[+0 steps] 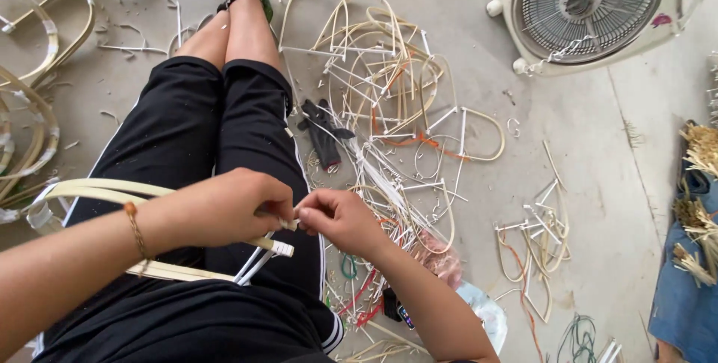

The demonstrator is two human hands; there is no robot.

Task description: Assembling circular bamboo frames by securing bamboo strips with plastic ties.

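I sit on the floor with my legs in black trousers stretched out. My left hand (224, 210) grips a bent pale cane frame (97, 191) that lies across my lap, holding it near its end. My right hand (336, 217) meets the left one and pinches a small pale piece at the frame's tip (288, 223) between the fingertips. White strips (254, 262) stick out below the frame's end. A thin bracelet sits on my left wrist.
A heap of arched cane and white wire frames (389, 86) lies on the concrete floor to my right, with a dark glove (323, 133) beside it. A white box fan (591, 8) stands top right. More cane hoops (30, 109) lie left. Blue cloth with straw (692, 258) sits far right.
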